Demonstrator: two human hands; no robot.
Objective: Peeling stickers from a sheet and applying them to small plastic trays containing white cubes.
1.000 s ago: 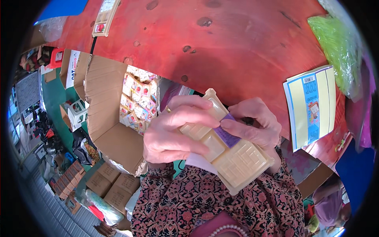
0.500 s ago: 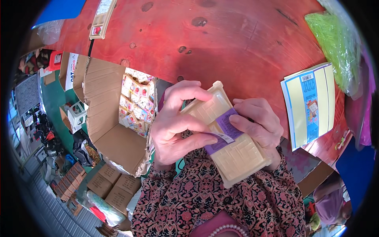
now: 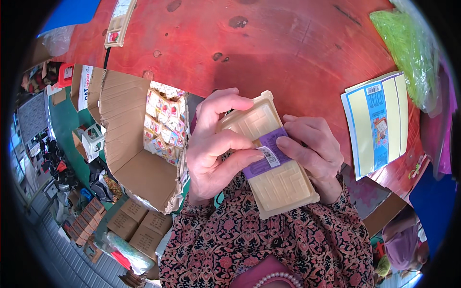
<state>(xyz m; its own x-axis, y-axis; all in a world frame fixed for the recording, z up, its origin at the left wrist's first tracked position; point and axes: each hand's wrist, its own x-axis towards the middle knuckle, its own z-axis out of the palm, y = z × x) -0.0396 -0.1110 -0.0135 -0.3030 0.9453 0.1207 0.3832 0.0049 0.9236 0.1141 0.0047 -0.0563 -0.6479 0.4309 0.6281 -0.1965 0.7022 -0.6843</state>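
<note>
A cream plastic tray (image 3: 281, 189) with moulded compartments is held tilted in front of my chest, its patterned side facing up. Around its middle lies a purple paper sleeve (image 3: 259, 167) with a white barcode patch. At the tray's left side, my left hand (image 3: 209, 149) is closed, thumb and index finger pinching by the barcode end of the sleeve while another finger touches the tray's upper edge. My right hand (image 3: 319, 151) grips the tray's right edge, its thumb pressing on the sleeve. The fingers under the tray are hidden.
An open cardboard box (image 3: 127, 125) with several small printed packs (image 3: 165, 117) stands left. On the red table (image 3: 288, 53) lie yellow-and-blue printed sheets (image 3: 377, 125), a green plastic bag (image 3: 403, 53) and a cream tray (image 3: 117, 24). Another person (image 3: 402, 240) is at lower right.
The sleeve's barcode end, lifted before, now lies flatter against the band. The tray has turned slightly and risen a little, and both hands have shifted with it.
</note>
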